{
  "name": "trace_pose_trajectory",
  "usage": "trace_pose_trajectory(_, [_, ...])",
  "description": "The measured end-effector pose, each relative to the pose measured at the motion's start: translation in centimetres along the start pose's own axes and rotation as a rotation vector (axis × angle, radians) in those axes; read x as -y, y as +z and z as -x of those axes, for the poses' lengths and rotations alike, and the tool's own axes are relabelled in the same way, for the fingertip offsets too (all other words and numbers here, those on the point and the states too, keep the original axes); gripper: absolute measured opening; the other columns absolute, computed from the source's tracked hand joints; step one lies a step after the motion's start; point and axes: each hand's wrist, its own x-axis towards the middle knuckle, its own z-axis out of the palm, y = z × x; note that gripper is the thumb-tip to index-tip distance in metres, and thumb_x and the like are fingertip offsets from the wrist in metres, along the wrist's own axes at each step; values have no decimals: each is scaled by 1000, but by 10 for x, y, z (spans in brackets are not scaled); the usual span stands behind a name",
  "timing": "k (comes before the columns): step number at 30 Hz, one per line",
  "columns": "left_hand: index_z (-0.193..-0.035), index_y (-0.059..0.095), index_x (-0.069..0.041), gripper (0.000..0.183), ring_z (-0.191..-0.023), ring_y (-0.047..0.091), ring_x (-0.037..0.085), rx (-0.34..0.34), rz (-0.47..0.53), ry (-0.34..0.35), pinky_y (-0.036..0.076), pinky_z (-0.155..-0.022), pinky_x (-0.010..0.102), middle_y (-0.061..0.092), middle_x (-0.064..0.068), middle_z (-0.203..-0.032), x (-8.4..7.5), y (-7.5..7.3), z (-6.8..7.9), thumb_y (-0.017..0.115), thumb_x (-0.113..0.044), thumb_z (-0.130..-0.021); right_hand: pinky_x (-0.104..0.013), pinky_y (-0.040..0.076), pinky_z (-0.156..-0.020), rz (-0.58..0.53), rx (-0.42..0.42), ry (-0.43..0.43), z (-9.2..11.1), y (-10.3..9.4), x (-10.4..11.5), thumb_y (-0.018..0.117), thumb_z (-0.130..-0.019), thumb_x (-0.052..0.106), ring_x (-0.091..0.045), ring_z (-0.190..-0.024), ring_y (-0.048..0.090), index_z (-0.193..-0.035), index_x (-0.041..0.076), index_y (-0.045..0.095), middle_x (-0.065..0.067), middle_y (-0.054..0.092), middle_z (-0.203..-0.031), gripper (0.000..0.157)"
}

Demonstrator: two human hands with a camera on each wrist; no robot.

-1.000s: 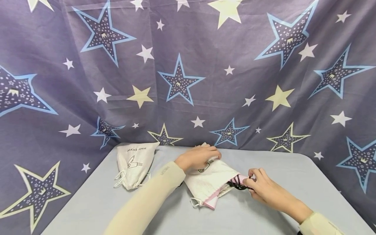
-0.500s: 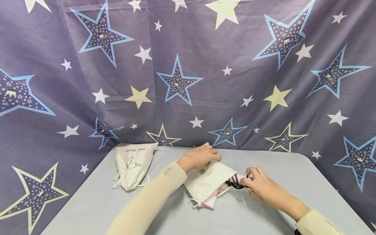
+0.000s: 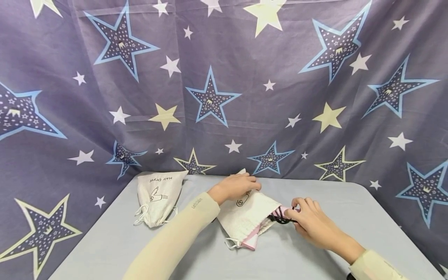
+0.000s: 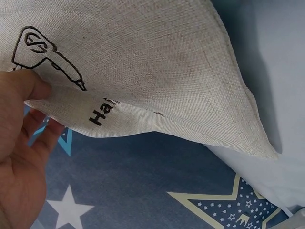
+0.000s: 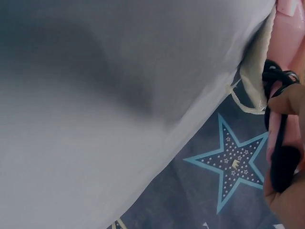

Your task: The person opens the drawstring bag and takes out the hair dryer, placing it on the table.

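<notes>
Left hand (image 3: pixel 236 186) pinches cloth bag (image 3: pixel 249 214) near table's back edge (image 3: pixel 308 181)

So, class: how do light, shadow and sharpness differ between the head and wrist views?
Head view: even light, a soft shadow on the table below the right hand; left wrist: the bag crisp down to its weave, shadow beside its edge; right wrist: dimmer and softer, a broad hazy-edged shadow across the upper left.
</notes>
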Motion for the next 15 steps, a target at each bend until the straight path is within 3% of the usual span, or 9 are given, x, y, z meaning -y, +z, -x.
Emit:
trace_pose_trajectory(8, [-125, 64, -30, 33, -102, 58, 17, 17, 9, -31, 51, -83, 32, 64, -9, -118, -2, -2, 3, 62, -9, -99, -38, 29, -73, -15, 16, 90, -2, 1, 8, 75, -67, 2, -21, -86, 39, -95, 25, 58, -5, 51, -107, 40])
trace_pose_trajectory(15, [-125, 64, -29, 42, -107, 59, 22, 28, 31, -77, 52, -91, 36, 63, -6, -121, 3, 0, 8, 62, 0, -94, -39, 32, -74, -23, -13, 96, 1, 4, 4, 74, -64, 2, -22, -86, 40, -93, 24, 57, -5, 49, -105, 40])
